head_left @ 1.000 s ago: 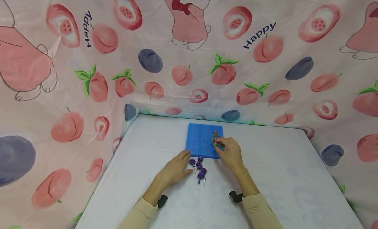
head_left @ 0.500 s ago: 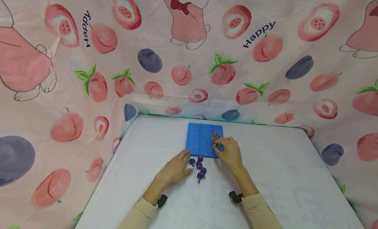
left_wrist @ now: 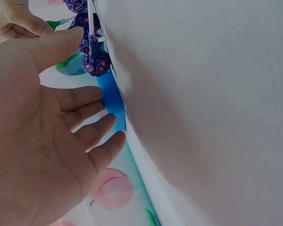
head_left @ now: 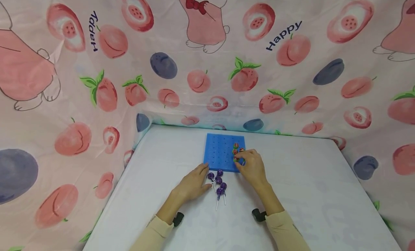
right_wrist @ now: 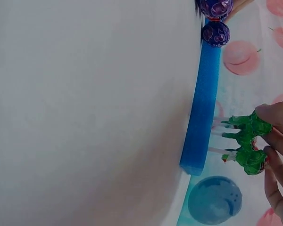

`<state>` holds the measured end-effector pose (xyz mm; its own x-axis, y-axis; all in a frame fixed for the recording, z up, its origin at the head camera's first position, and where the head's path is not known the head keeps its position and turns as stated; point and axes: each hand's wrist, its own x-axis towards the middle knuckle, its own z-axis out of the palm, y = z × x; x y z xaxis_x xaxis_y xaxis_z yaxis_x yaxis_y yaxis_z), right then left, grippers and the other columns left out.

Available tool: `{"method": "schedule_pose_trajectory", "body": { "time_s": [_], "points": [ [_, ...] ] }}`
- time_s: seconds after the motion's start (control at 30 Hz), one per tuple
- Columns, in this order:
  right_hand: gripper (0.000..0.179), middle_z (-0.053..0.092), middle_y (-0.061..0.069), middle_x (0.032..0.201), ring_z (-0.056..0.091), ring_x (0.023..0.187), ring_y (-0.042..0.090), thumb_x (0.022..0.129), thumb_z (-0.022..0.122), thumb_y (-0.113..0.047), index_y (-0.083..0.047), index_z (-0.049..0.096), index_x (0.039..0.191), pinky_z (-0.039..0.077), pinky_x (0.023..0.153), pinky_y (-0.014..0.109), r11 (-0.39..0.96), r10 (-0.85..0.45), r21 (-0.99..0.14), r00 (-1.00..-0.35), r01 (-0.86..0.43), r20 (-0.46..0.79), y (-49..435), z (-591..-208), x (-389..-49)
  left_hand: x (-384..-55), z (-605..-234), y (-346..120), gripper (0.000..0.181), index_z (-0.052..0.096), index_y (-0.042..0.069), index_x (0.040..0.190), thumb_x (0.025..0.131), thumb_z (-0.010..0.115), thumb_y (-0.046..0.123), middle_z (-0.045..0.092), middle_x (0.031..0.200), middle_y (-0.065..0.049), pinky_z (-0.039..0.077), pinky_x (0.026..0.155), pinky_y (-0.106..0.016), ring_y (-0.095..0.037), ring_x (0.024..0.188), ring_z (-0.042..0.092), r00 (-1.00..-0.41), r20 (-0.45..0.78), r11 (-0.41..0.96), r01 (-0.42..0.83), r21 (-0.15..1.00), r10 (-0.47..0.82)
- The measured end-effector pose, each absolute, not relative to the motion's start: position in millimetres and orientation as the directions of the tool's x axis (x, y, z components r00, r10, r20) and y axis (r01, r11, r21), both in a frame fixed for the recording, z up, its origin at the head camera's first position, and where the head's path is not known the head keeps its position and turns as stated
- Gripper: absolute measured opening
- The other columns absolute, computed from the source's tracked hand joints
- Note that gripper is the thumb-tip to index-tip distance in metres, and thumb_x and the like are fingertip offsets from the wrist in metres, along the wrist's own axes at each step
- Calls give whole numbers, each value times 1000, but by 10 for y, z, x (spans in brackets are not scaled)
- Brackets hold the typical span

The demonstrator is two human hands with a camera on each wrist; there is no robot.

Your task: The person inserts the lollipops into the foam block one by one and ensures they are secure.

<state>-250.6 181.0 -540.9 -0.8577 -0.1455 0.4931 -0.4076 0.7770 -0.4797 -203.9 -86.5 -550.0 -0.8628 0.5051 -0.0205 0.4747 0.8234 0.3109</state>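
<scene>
In the head view a blue board with rows of small holes (head_left: 218, 150) lies toward the back of the table. Several lollipops in red-and-green wrappers (head_left: 235, 146) stand upright at its right side, sticks down in the board. My right hand (head_left: 254, 168) pinches one of these lollipops (right_wrist: 260, 123) by its head between thumb and finger. My left hand (head_left: 191, 183) has its fingers extended, fingertips right at the board's front left corner. Beside its thumb lie several purple-wrapped lollipops (head_left: 219, 191) with white sticks, loose before the board.
A white cloth (head_left: 155, 164) covers the table. Behind and to the left hangs a pink fruit-printed curtain (head_left: 181, 114). Dark wrist cameras (head_left: 258, 215) sit under both forearms, close over the table.
The head view has tilted slightly, so the scene sits a little higher. Both hands stay almost where they were, with the right hand still at the red-and-green lollipops.
</scene>
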Motion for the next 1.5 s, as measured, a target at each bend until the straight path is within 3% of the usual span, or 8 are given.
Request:
{"method": "schedule_pose_trajectory", "body": {
  "time_s": [0.3, 0.53, 0.63, 0.77, 0.97, 1.3, 1.5],
  "points": [
    [34, 79, 5, 107, 64, 106, 29, 76, 94, -9, -12, 82, 108, 57, 91, 52, 797, -184, -429, -848, -425, 497, 1861, -5428, -2496, -2032, -5499, -855, 75, 39, -3, 158, 104, 63, 44, 32, 168, -18, 35, 123, -45, -34, 153, 34, -865, -33, 824, 464, 324, 500],
    [46, 76, 11, 117, 66, 109, 31, 76, 95, -15, -10, 78, 119, 60, 89, 51, 767, -110, -484, -830, -420, 547, 1953, -5332, -2404, -2026, -5486, -851, 75, 40, -4, 157, 104, 63, 44, 32, 167, -18, 36, 122, -45, -34, 153, 35, -866, -23, 826, 467, 316, 499],
    [53, 74, 15, 121, 67, 108, 35, 78, 95, -22, -7, 75, 124, 59, 86, 54, 787, -49, -533, -892, -311, 449, 1992, -5288, -2351, -2027, -5486, -852, 75, 39, -4, 157, 104, 63, 43, 32, 167, -18, 36, 122, -45, -34, 152, 36, -864, -23, 824, 471, 316, 502],
    [63, 69, 23, 129, 68, 111, 40, 84, 90, -33, 0, 67, 133, 58, 88, 59, 797, 20, -592, -976, -116, 219, 2038, -5258, -2298, -2027, -5466, -860, 75, 38, -4, 158, 105, 62, 43, 31, 167, -18, 36, 123, -44, -34, 153, 35, -865, -33, 827, 466, 315, 500],
    [64, 67, 26, 132, 69, 113, 41, 89, 84, -35, 4, 65, 135, 59, 91, 57, 792, 36, -611, -999, 12, 27, 2112, -5357, -2292, -2037, -5467, -871, 74, 38, -3, 158, 106, 61, 44, 31, 168, -18, 35, 123, -44, -33, 154, 33, -860, -37, 820, 472, 324, 510],
    [37, 77, 19, 108, 73, 95, 35, 87, 85, -21, 2, 77, 115, 60, 82, 53, 811, 40, -585, -995, -22, 93, 2138, -5610, -2325, -2085, -5456, -918, 70, 37, -1, 159, 107, 60, 40, 28, 170, -15, 32, 124, -45, -33, 155, 31, -853, -77, 808, 454, 376, 516],
    [51, 76, 19, 111, 73, 97, 34, 89, 84, -30, -3, 73, 130, 61, 80, 52, 806, 55, -591, -994, -11, 92, 2111, -5652, -2344, -2143, -5410, -987, 63, 40, 3, 159, 106, 62, 30, 29, 170, -10, 30, 126, -46, -30, 155, 31, -848, -117, 792, 423, 440, 517]
  ]
}}
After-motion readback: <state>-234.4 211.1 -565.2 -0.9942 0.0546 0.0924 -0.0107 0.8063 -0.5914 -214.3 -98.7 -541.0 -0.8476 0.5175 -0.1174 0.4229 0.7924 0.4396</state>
